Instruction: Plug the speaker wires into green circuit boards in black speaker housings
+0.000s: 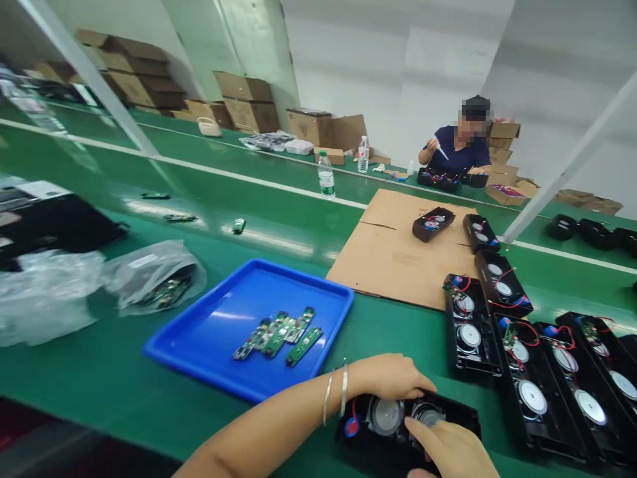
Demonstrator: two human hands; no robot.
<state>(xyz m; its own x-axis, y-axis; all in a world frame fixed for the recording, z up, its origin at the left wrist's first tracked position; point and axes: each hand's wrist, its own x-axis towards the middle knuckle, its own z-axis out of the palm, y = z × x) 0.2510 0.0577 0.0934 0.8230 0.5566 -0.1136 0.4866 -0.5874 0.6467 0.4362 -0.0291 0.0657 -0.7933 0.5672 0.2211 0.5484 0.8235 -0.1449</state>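
In front of me a black speaker housing lies open side up, with two round silver speaker drivers in it. At its left end are a blue-and-red round part and a red wire. My left hand is closed on the housing's far edge, with bracelets at the wrist. Over the near side is my right hand, its index finger reaching in between the drivers and its thumb low by the near wall. The lower part of this hand is cut off by the frame.
A blue tray holds several green circuit boards. More speaker housings stand in rows at right. Cardboard, a bag of boards and a bottle lie beyond. Across the belt a co-worker handles another housing.
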